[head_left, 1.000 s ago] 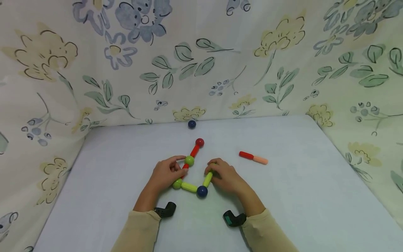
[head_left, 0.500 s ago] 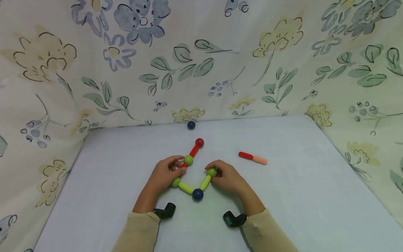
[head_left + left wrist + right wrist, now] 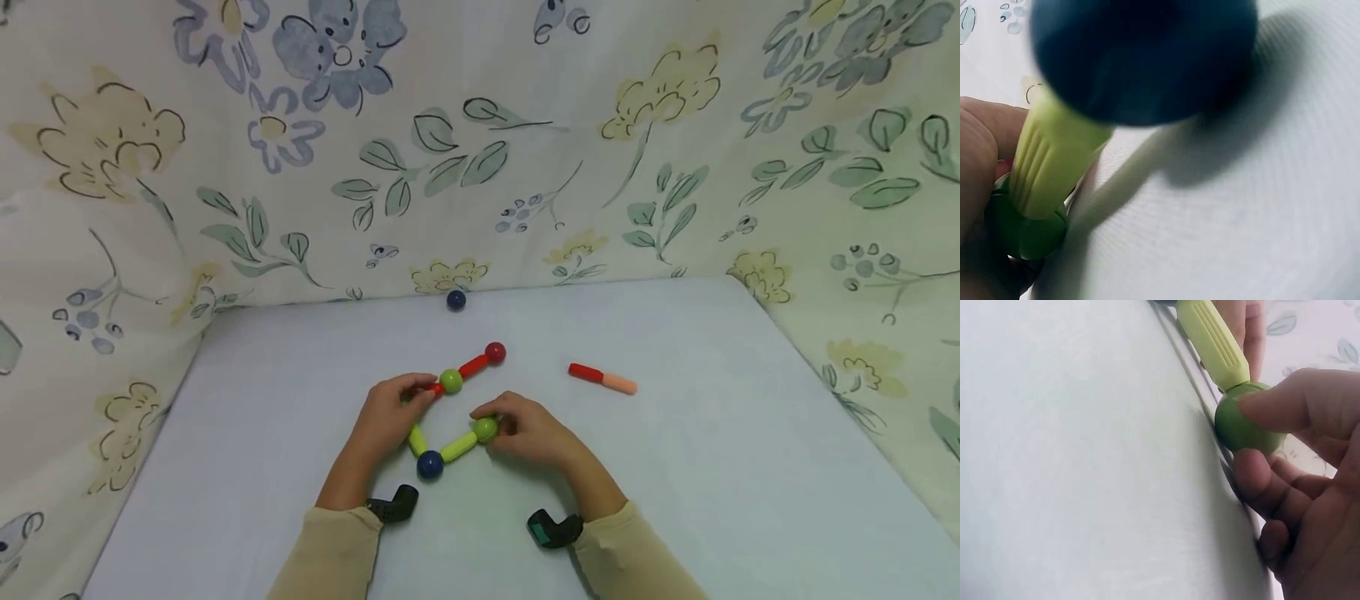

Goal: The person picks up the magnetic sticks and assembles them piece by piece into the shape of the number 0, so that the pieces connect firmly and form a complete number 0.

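A bent chain of balls and short sticks lies between the hands. My left hand (image 3: 384, 421) pinches a red stick (image 3: 437, 389) beside a green ball (image 3: 451, 381). From that ball a second red stick (image 3: 473, 366) runs to a red ball (image 3: 495, 352). Another green ball (image 3: 1025, 228) sits by the left fingers, mostly hidden in the head view. A yellow-green stick (image 3: 1054, 162) joins it to a dark blue ball (image 3: 430, 464). From there a second yellow-green stick (image 3: 459, 447) reaches the end green ball (image 3: 1241, 422), which my right hand (image 3: 532, 429) grips between thumb and fingers.
A loose dark blue ball (image 3: 456, 300) lies at the table's back edge. To the right, a red stick (image 3: 586, 372) and a peach stick (image 3: 619, 383) lie end to end. Floral cloth (image 3: 480, 167) hangs behind the white table (image 3: 720, 467).
The right hand has drawn the end green ball left and toward the person. The joining blue ball has swung left. The red ball end has turned right.
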`<state>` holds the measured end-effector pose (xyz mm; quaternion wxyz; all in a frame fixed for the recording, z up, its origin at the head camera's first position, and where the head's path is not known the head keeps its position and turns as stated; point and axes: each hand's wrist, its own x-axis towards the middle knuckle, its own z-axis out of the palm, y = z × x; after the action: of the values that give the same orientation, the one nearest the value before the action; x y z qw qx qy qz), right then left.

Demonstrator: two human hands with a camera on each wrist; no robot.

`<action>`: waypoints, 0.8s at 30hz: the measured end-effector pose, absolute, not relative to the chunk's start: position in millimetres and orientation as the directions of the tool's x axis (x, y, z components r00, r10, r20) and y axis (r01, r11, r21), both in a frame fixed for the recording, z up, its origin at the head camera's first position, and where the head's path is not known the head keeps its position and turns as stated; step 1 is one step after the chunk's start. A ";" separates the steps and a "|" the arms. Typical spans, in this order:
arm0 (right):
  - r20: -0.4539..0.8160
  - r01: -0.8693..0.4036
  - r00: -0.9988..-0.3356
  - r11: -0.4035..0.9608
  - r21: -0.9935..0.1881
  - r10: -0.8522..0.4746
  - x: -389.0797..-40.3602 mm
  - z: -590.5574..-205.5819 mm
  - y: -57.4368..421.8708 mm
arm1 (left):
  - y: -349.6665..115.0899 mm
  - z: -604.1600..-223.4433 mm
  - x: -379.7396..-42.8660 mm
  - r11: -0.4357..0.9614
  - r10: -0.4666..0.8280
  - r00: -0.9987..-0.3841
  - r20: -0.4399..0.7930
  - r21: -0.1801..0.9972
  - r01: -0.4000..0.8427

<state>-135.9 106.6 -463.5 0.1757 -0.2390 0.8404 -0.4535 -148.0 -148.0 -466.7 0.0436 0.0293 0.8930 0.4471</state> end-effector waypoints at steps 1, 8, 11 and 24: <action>-0.078 -0.247 -0.820 0.475 -0.845 -0.567 -136.1 -463.5 106.0 | -147.5 -466.2 -148.9 0.604 0.085 -0.995 -0.045 0.797 0.015; -0.103 -0.212 -0.822 0.469 -0.857 -0.560 -134.1 -466.0 99.1 | -152.0 -457.1 -144.5 0.680 0.011 -0.998 0.059 0.732 0.051; -0.114 -0.194 -0.836 0.483 -0.854 -0.537 -131.5 -468.4 95.2 | -152.2 -447.4 -134.6 0.714 -0.012 -0.990 0.137 0.695 0.088; -0.106 -0.163 -0.882 0.507 -0.846 -0.459 -126.8 -455.7 91.9 | -142.1 -457.6 -95.1 0.794 0.311 -0.943 0.119 0.512 0.327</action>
<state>-126.8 91.9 -455.7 0.1605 -0.1823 0.8532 -0.4616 -95.1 -142.1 -457.6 -0.0142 0.1685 0.9470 0.2731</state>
